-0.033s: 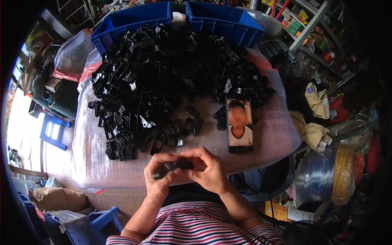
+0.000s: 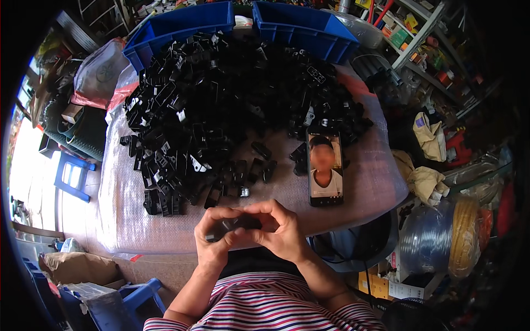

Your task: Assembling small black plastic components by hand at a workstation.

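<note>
Close to the table's near edge, a small black plastic part (image 2: 240,223) is held between my two hands. My left hand (image 2: 212,236) is closed round its left end, fingers over the top and thumb below. My right hand (image 2: 280,230) pinches its right end, with index finger and thumb curved toward each other. Fingers cover much of the part, so its exact kind does not show. Beyond my hands lies a large heap of similar black plastic parts (image 2: 182,127), some with shiny metal pieces. A few loose parts (image 2: 240,172) lie at the heap's near side.
A phone (image 2: 326,190) showing a person on its screen lies right of my hands on the wrapped table (image 2: 364,176). Two blue bins (image 2: 182,25) (image 2: 303,33) stand behind the heap. Blue stools (image 2: 74,176) are at the left, wrapped coils (image 2: 430,237) at the right.
</note>
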`<action>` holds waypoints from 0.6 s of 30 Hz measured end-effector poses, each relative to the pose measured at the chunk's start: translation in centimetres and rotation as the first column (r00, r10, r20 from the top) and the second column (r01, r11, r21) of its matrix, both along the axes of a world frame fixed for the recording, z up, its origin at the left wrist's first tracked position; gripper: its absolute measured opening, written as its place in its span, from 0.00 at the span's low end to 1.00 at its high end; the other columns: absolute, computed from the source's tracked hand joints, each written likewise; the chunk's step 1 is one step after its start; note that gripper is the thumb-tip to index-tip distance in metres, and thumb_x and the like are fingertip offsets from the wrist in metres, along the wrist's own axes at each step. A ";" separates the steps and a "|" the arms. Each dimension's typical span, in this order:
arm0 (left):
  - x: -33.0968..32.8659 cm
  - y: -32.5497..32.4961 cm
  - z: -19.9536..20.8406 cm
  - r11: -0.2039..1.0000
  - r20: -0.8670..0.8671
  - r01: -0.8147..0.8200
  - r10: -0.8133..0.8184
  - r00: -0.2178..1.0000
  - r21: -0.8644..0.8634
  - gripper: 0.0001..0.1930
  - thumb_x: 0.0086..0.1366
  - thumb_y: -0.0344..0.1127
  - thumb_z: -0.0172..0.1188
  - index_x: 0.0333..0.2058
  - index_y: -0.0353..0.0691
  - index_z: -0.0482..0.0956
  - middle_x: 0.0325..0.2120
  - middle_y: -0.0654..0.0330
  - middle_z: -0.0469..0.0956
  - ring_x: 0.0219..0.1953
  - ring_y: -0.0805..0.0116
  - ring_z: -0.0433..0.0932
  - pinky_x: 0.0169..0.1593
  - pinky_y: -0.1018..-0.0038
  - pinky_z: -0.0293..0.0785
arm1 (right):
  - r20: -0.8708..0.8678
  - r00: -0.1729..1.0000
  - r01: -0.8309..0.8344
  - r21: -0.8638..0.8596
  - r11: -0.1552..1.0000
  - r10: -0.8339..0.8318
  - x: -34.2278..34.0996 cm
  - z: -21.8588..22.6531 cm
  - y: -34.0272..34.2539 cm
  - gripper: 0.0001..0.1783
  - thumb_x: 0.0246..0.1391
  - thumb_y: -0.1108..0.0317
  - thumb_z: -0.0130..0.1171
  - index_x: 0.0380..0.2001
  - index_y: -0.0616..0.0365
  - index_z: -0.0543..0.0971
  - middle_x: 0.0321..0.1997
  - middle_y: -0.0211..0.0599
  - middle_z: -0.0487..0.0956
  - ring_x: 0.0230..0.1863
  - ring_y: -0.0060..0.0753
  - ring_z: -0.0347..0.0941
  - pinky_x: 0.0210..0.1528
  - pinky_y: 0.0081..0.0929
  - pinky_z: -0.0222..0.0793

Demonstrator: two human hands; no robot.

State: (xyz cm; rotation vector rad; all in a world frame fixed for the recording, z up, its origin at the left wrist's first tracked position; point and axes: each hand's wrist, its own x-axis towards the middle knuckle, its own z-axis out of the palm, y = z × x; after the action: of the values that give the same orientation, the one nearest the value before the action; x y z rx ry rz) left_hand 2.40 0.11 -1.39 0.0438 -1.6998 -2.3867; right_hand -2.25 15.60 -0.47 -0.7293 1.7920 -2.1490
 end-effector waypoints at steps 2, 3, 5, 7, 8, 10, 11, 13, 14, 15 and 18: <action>0.2 0.0 0.0 0.999 0.008 -0.029 0.029 1.000 0.045 0.16 0.51 0.25 0.68 0.39 0.35 0.75 0.40 0.53 0.78 0.43 0.65 0.77 0.50 0.72 0.70 | -0.004 0.997 0.076 0.005 0.997 -0.076 0.7 -0.3 -1.0 0.21 0.49 0.75 0.66 0.46 0.62 0.71 0.43 0.38 0.78 0.44 0.27 0.75 0.48 0.24 0.72; 0.2 0.2 0.5 0.980 0.068 -0.039 0.026 0.997 0.197 0.16 0.51 0.25 0.67 0.39 0.36 0.74 0.41 0.51 0.78 0.44 0.64 0.77 0.51 0.70 0.71 | -0.165 0.976 0.165 0.121 0.979 -0.144 1.0 -0.4 -1.2 0.21 0.47 0.74 0.68 0.45 0.61 0.72 0.41 0.37 0.77 0.42 0.26 0.75 0.44 0.23 0.72; 0.2 0.1 1.0 0.937 0.124 -0.059 0.016 0.992 0.344 0.16 0.51 0.25 0.67 0.39 0.36 0.73 0.41 0.49 0.78 0.44 0.62 0.77 0.51 0.68 0.72 | -0.360 0.910 0.289 0.191 0.938 -0.207 1.0 -0.5 -2.0 0.25 0.39 0.75 0.71 0.44 0.58 0.74 0.33 0.37 0.76 0.33 0.35 0.76 0.34 0.26 0.72; 0.3 -0.3 1.2 0.942 0.131 -0.081 0.039 0.991 0.326 0.17 0.51 0.25 0.66 0.40 0.36 0.71 0.42 0.45 0.78 0.43 0.58 0.78 0.51 0.65 0.72 | -0.362 0.918 0.241 0.185 0.953 -0.163 0.4 -0.1 -2.1 0.23 0.41 0.73 0.71 0.43 0.58 0.74 0.34 0.36 0.76 0.34 0.30 0.76 0.35 0.24 0.72; 0.3 -0.6 1.4 0.942 0.132 -0.091 0.050 0.990 0.323 0.17 0.51 0.25 0.66 0.40 0.36 0.71 0.42 0.45 0.78 0.43 0.58 0.78 0.51 0.65 0.72 | -0.360 0.926 0.186 0.177 0.966 -0.112 0.1 0.3 -2.3 0.22 0.43 0.71 0.71 0.42 0.58 0.74 0.34 0.34 0.76 0.35 0.26 0.76 0.36 0.22 0.72; 0.1 -1.5 1.8 0.907 0.054 -0.107 0.093 0.994 0.408 0.17 0.53 0.28 0.64 0.41 0.37 0.70 0.41 0.45 0.78 0.44 0.57 0.77 0.51 0.64 0.72 | -0.295 0.956 0.072 0.233 0.970 0.000 -1.3 2.1 -1.9 0.21 0.44 0.69 0.70 0.43 0.58 0.75 0.37 0.36 0.77 0.37 0.29 0.76 0.37 0.24 0.72; -0.2 -2.5 2.3 0.877 0.068 -0.111 0.089 0.994 0.468 0.16 0.55 0.31 0.62 0.42 0.38 0.70 0.41 0.45 0.78 0.45 0.56 0.77 0.51 0.65 0.72 | -0.446 0.894 0.154 0.209 0.966 -0.046 -2.2 2.8 -1.7 0.20 0.45 0.68 0.69 0.42 0.58 0.75 0.39 0.38 0.77 0.38 0.32 0.76 0.39 0.25 0.72; -1.0 -5.7 3.1 0.787 0.103 -0.128 0.082 0.991 0.603 0.18 0.60 0.36 0.58 0.48 0.38 0.69 0.43 0.47 0.77 0.50 0.52 0.74 0.52 0.57 0.73 | -0.603 0.783 0.303 0.154 0.940 -0.154 -3.4 2.6 -1.1 0.17 0.47 0.68 0.67 0.41 0.59 0.76 0.44 0.41 0.78 0.41 0.39 0.75 0.44 0.28 0.71; -2.0 -7.3 3.8 0.726 0.090 -0.099 0.051 0.995 0.680 0.19 0.62 0.38 0.56 0.50 0.38 0.69 0.45 0.47 0.76 0.52 0.51 0.73 0.52 0.54 0.73 | -0.589 0.770 0.406 0.158 0.900 -0.244 -3.7 2.0 -0.8 0.14 0.47 0.70 0.67 0.38 0.61 0.77 0.41 0.40 0.78 0.40 0.38 0.75 0.43 0.28 0.72; -3.2 -8.7 4.4 0.661 0.084 -0.061 -0.003 0.996 0.748 0.19 0.64 0.40 0.54 0.51 0.37 0.68 0.47 0.47 0.74 0.54 0.50 0.71 0.53 0.51 0.72 | -0.602 0.750 0.467 0.190 0.863 -0.273 -3.9 1.1 -0.2 0.13 0.47 0.72 0.66 0.37 0.61 0.77 0.39 0.40 0.78 0.39 0.38 0.75 0.41 0.27 0.71; -8.3 -11.4 7.0 0.613 0.100 -0.081 0.004 0.995 0.786 0.22 0.65 0.42 0.52 0.51 0.32 0.66 0.50 0.41 0.69 0.57 0.43 0.66 0.55 0.48 0.69 | -0.570 0.742 0.526 0.167 0.834 -0.354 -3.6 0.1 0.6 0.10 0.46 0.78 0.64 0.34 0.61 0.78 0.35 0.40 0.79 0.35 0.37 0.75 0.37 0.25 0.71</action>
State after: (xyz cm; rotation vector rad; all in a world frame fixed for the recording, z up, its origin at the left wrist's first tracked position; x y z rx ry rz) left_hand -5.90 -11.27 5.60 0.3257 -0.4948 -2.9180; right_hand -5.83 16.19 -0.37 -0.9332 2.7808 -1.9403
